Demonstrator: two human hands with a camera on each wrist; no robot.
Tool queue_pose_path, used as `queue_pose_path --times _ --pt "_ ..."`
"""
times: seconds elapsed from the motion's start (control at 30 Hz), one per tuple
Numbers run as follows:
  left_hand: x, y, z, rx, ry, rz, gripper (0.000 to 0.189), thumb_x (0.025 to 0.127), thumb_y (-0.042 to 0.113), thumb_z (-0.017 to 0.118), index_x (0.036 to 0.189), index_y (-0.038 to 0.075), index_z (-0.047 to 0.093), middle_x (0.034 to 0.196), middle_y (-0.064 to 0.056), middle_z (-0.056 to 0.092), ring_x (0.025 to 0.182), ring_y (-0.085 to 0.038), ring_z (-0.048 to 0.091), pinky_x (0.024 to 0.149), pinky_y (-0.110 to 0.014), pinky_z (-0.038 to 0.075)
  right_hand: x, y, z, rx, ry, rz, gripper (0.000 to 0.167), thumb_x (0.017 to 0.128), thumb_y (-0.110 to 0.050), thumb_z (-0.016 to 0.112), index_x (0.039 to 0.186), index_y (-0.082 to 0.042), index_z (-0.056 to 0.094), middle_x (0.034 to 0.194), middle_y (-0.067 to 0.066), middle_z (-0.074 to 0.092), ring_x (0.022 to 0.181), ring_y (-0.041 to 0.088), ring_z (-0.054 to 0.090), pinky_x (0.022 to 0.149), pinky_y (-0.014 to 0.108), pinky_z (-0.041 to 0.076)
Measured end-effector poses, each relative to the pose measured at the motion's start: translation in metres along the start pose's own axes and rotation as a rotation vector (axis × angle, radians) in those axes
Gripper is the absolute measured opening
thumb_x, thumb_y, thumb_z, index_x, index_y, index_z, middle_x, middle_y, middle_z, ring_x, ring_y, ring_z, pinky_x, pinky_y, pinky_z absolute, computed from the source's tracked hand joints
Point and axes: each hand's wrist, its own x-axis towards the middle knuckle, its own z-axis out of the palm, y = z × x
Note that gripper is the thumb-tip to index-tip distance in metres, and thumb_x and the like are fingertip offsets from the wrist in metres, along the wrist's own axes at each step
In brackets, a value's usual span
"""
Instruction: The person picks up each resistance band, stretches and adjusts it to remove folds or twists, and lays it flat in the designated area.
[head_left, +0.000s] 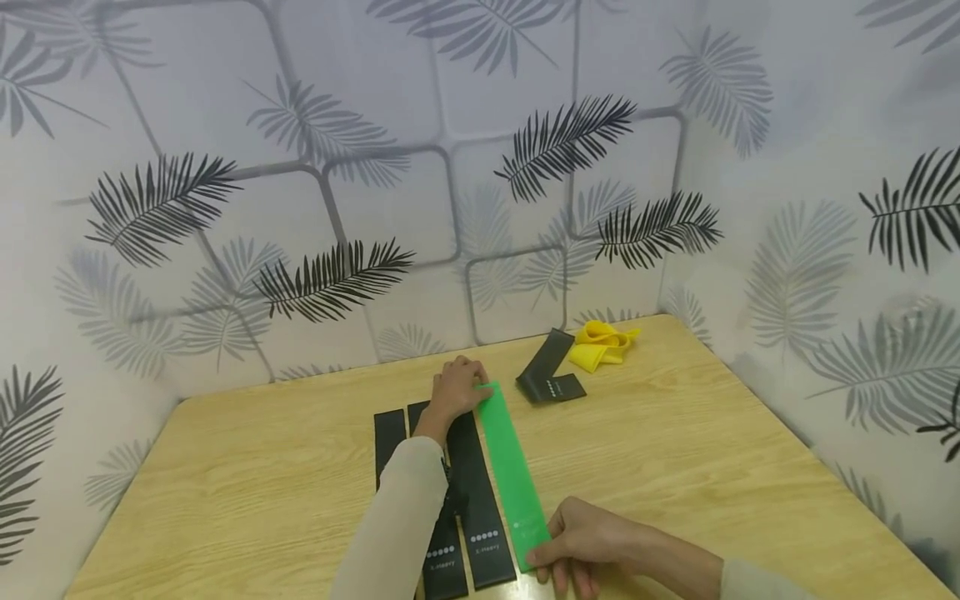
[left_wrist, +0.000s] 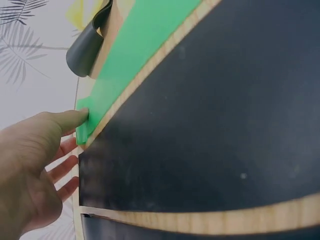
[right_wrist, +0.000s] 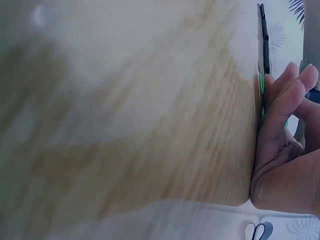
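Observation:
A green resistance band (head_left: 512, 467) lies stretched lengthwise on the table, to the right of several black bands marked X-Heavy. At its far end my left hand (head_left: 456, 390) pinches the band between thumb and fingers; the left wrist view shows the left thumb on the green end (left_wrist: 95, 112), the other fingers spread beside it. My right hand (head_left: 588, 537) pinches the near right corner, thumb on top. The nearest black band (head_left: 480, 500) runs alongside, a narrow strip of wood between them. In the right wrist view, the right hand (right_wrist: 285, 130) rests low against the tabletop.
Farther back on the table (head_left: 675, 433) lie a folded black band (head_left: 551, 375) and a crumpled yellow band (head_left: 602, 346). Another black band (head_left: 390, 442) lies at the left, partly covered by my left sleeve. A leaf-patterned wall (head_left: 517, 275) stands behind the table.

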Motion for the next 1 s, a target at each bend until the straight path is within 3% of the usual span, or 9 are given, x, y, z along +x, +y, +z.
queue_pose_path --times 0.23,0.47,0.7,0.8,0.9,1.0 --pt "-0.001 0.011 -0.006 0.061 -0.032 -0.015 0.015 0.1 0.024 0.072 0.107 0.011 0.067 0.131 -0.015 0.056 0.12 -0.039 0.05 0.104 -0.061 0.041 0.001 0.001 -0.002 -0.03 -0.014 0.005 0.032 0.095 -0.021 0.076 0.075 0.003 0.075 0.053 0.0 0.065 0.036 0.001 0.052 0.036 0.014 0.042" --pt "0.005 0.01 -0.004 0.13 -0.053 -0.038 0.017 0.101 0.027 0.071 0.111 0.014 0.068 0.133 -0.012 0.057 0.12 -0.036 0.052 0.102 -0.057 0.045 0.002 -0.002 -0.005 -0.069 -0.034 0.006 0.038 0.095 -0.021 0.076 0.072 0.009 0.074 0.049 0.0 0.062 0.033 0.001 0.049 0.033 0.014 0.037" --pt "0.004 0.011 -0.002 0.187 -0.052 -0.011 0.015 0.101 0.026 0.07 0.111 0.014 0.067 0.128 -0.011 0.059 0.116 -0.036 0.056 0.095 -0.055 0.051 0.001 -0.001 -0.006 -0.1 -0.045 0.02 0.045 0.094 -0.023 0.077 0.072 0.016 0.071 0.046 0.0 0.06 0.032 0.001 0.047 0.031 0.013 0.033" --pt "0.004 0.011 -0.002 0.214 -0.045 -0.013 0.015 0.102 0.027 0.07 0.111 0.016 0.067 0.129 -0.01 0.059 0.115 -0.035 0.057 0.093 -0.053 0.052 0.0 -0.002 -0.009 -0.098 -0.086 0.017 0.044 0.093 -0.024 0.078 0.069 0.013 0.071 0.047 0.0 0.06 0.032 0.0 0.048 0.031 0.012 0.03" --pt "0.005 0.011 -0.002 0.231 -0.046 -0.019 0.016 0.102 0.029 0.07 0.112 0.017 0.067 0.129 -0.009 0.059 0.114 -0.033 0.057 0.092 -0.051 0.052 -0.003 -0.003 -0.014 -0.108 -0.159 0.041 0.039 0.092 -0.023 0.079 0.063 0.003 0.072 0.047 -0.002 0.06 0.033 0.0 0.046 0.031 0.012 0.025" --pt "0.005 0.011 -0.003 0.244 -0.055 -0.024 0.017 0.102 0.03 0.07 0.113 0.017 0.067 0.129 -0.008 0.059 0.113 -0.032 0.058 0.089 -0.049 0.054 -0.006 -0.007 -0.022 -0.122 -0.243 0.076 0.045 0.092 -0.022 0.078 0.063 0.011 0.068 0.048 -0.004 0.06 0.033 0.0 0.044 0.032 0.013 0.021"
